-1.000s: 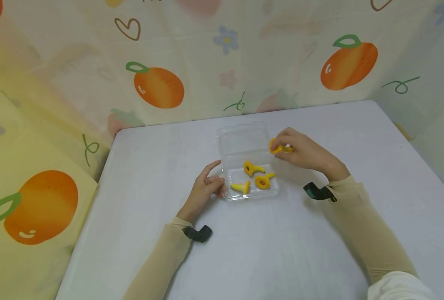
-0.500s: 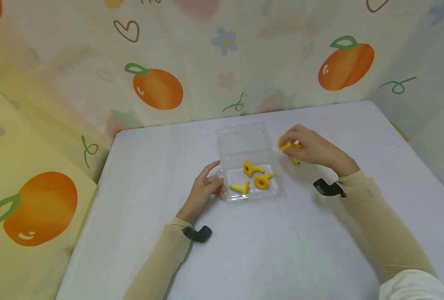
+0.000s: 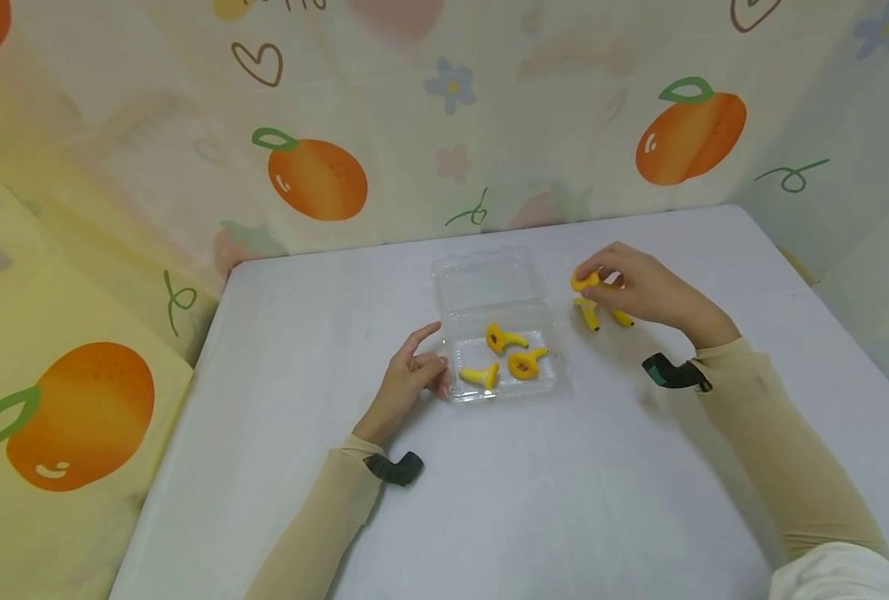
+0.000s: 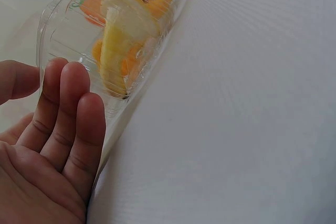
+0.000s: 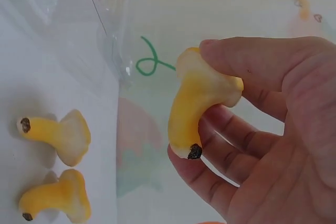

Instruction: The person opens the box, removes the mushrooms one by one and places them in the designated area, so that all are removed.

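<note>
My right hand (image 3: 642, 287) pinches a yellow mushroom (image 5: 194, 93) between thumb and fingers; its dark-tipped stem hangs down in the right wrist view. Just below that hand lie two more yellow mushrooms, one on the left (image 3: 587, 313) and one partly covered by the hand (image 3: 623, 318). A clear plastic clamshell box (image 3: 489, 307) stands with its lid folded back, holding three yellow mushrooms (image 3: 523, 364). At its left side, my left hand (image 3: 414, 373) rests against the box, index finger extended; its fingers (image 4: 90, 124) touch the clear wall.
The box and mushrooms are on a white-covered table (image 3: 534, 500). Behind it hangs a cream curtain (image 3: 407, 125) printed with oranges, flowers and hearts; a yellow printed cloth (image 3: 77, 292) hangs at the left.
My right hand has moved right, away from the box, still holding its mushroom. Two mushrooms on the table have come into view beneath it. My left hand has stayed by the box.
</note>
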Demonstrator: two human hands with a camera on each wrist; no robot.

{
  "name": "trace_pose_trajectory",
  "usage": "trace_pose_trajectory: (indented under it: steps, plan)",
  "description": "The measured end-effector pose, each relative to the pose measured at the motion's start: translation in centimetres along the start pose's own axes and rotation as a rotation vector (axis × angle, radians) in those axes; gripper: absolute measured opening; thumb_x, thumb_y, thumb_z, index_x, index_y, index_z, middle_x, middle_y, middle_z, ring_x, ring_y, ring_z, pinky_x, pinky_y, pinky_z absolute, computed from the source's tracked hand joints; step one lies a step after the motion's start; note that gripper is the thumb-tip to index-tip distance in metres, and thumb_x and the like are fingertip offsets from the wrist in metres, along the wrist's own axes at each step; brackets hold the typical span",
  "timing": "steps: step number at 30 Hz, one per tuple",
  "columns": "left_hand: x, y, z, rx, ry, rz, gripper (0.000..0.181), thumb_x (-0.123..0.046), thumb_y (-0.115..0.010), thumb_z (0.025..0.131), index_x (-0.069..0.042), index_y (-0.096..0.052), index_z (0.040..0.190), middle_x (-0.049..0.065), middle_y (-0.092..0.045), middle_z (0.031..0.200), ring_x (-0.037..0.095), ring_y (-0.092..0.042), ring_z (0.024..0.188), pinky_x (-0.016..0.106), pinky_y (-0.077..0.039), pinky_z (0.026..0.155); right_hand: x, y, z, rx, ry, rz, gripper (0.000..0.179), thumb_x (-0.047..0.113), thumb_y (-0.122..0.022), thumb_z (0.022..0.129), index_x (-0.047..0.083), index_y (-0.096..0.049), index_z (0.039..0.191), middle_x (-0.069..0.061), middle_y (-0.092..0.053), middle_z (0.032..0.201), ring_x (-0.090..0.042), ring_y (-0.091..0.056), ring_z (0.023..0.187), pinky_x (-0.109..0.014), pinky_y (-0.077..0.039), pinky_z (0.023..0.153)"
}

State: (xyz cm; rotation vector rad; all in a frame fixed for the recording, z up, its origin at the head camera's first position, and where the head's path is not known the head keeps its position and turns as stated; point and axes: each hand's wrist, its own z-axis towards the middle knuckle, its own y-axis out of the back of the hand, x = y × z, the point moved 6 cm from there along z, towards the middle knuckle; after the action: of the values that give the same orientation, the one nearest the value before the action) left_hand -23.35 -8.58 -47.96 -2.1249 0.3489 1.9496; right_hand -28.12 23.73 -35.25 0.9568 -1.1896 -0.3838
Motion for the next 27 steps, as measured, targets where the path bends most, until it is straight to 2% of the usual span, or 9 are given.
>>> trace_pose_trajectory:
  steps: [8, 18, 27]
  plan:
    - [0.1, 0.0, 0.2, -0.007, 0.001, 0.005, 0.064, -0.008, -0.057, 0.099, -0.017, -0.033, 0.157, -0.005, -0.065, 0.072, 0.011, -0.06, 0.064, 0.023, -0.053, 0.067, -1.3, 1.0, -0.3, -0.026, -0.049, -0.02, 0.022, 0.016, -0.069, 0.096, 0.009, -0.066, 0.117, -0.01, -0.06, 0.122, -0.027, -0.057, 0.109, -0.043, -0.049, 0.094]
    - [0.2, 0.0, 0.1, -0.011, 0.005, 0.011, 0.063, -0.01, -0.057, 0.1, -0.019, -0.033, 0.157, -0.003, -0.065, 0.072, 0.011, -0.06, 0.064, 0.024, -0.053, 0.067, -2.2, 2.3, -0.6, -0.052, -0.066, -0.057, 0.022, 0.012, -0.069, 0.095, 0.005, -0.066, 0.117, -0.015, -0.059, 0.121, -0.033, -0.059, 0.11, -0.052, -0.05, 0.095]
    - [0.4, 0.0, 0.3, -0.007, 0.005, -0.003, 0.063, -0.008, -0.057, 0.099, -0.016, -0.033, 0.157, -0.005, -0.066, 0.071, 0.01, -0.06, 0.063, 0.023, -0.053, 0.066, -3.6, 3.4, -1.0, -0.05, -0.154, -0.04, 0.028, 0.018, -0.066, 0.099, 0.003, -0.063, 0.122, -0.018, -0.055, 0.13, -0.038, -0.055, 0.117, -0.059, -0.049, 0.099]
